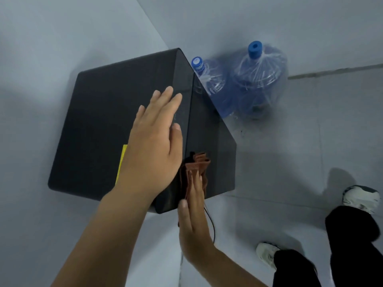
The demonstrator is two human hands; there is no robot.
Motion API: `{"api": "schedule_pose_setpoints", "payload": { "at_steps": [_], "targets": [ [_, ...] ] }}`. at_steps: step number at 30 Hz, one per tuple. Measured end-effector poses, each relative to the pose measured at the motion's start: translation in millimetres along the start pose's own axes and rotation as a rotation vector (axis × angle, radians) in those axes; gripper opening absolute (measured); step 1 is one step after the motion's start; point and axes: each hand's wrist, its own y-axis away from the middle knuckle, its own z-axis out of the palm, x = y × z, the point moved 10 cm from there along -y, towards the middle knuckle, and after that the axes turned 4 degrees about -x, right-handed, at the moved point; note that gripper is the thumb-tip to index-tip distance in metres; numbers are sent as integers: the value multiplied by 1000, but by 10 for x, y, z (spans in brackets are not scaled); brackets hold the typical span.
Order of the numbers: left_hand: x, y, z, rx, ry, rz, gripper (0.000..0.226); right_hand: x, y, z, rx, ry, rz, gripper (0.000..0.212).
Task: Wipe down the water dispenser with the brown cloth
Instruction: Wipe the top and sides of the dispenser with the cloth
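Wiping the water dispenser (pixel 124 125) side: my right hand (pixel 194 220) presses the brown cloth (pixel 195 168) flat, left hand (pixel 154 146) spread open on top, apparently steadying; next, stroke downward.

Pale walls (pixel 62 38), grey tiled floor (pixel 310 131)

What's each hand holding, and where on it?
Right hand presses the bunched brown cloth flat-palmed against the water dispenser side; no closed grip. Left hand lies open on top, holding nothing.

Two blue water bottles (pixel 248 79) on floor (pixel 310 131)
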Motion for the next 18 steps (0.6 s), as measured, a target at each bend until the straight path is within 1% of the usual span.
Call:
{"api": "schedule_pose_setpoints", "payload": {
  "at_steps": [4, 8, 11, 12, 13, 14, 16, 18],
  "targets": [
    [20, -17, 59, -29, -49, 18, 53, 521, -391, -163, 15, -157, 245, 48],
    [32, 0, 99, -34, -43, 8, 52, 1198, -785, -427, 65, -303, 481, 55],
    [54, 4, 104, -35, -39, 14, 52, 1300, -756, -440, 85, -373, 645, 52],
    [55, 4, 99, -33, -40, 20, 51, 1218, -711, -405, 95, -409, 660, 52],
    [54, -2, 96, -31, -39, 24, 51, 1082, -664, -369, 103, -423, 622, 52],
    [53, -13, 100, -29, -34, 27, 51, 876, -616, -322, 89, -406, 526, 53],
    [62, -40, 113, -24, -29, 32, 51, 380, -505, -202, 38, -299, 271, 52],
    [62, -58, 140, -28, -36, 34, 51, 73, -460, -143, 31, -200, 78, 49]
  ]
}}
